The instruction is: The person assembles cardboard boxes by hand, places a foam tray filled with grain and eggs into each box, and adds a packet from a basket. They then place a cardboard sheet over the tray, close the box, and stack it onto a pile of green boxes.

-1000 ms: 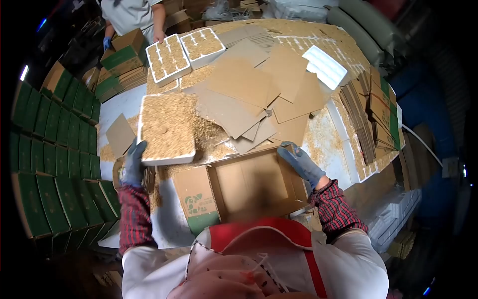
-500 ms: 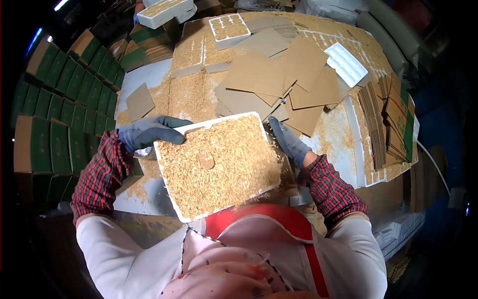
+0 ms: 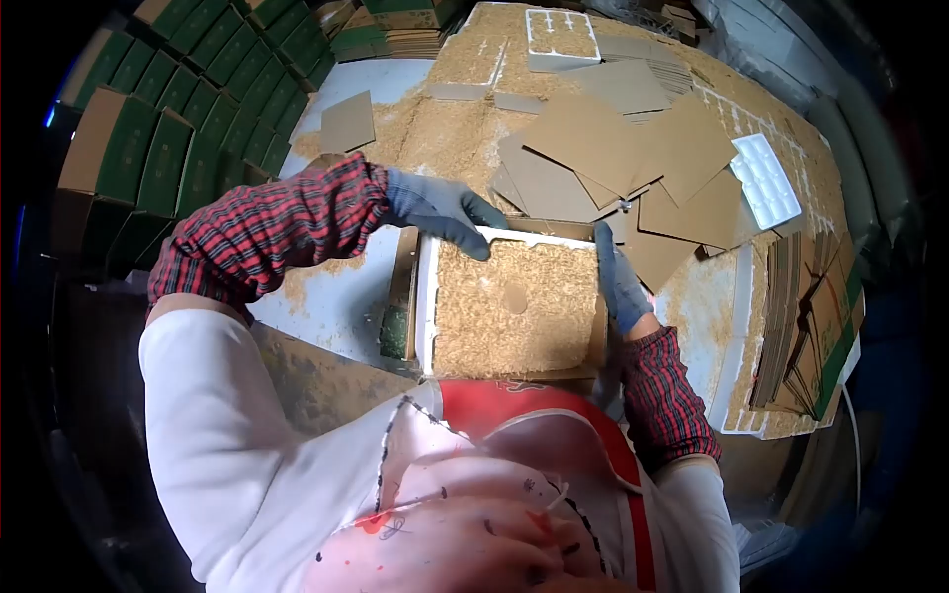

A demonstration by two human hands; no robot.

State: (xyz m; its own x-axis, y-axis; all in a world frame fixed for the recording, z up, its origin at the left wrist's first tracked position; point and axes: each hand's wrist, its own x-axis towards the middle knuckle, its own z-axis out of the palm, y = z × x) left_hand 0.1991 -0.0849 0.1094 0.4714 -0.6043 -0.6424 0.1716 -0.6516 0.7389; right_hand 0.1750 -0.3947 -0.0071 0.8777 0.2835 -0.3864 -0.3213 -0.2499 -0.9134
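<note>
The left hand (image 3: pixel 442 209) holds the white tray (image 3: pixel 429 306) at eleven o'clock; the right hand (image 3: pixel 621 285) touches the box (image 3: pixel 554 227) at two o'clock, grip unclear.

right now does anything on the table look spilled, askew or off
Yes: loose husk-like filling lies scattered over the table, outside any tray. The cardboard sheets overlap at odd angles, not squared up. A lone round brown piece sits on the filled white tray.

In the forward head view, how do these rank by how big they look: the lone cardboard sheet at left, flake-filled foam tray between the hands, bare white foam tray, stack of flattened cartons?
1. Flake-filled foam tray
2. Stack of flattened cartons
3. Bare white foam tray and lone cardboard sheet: too alike to rank
</note>
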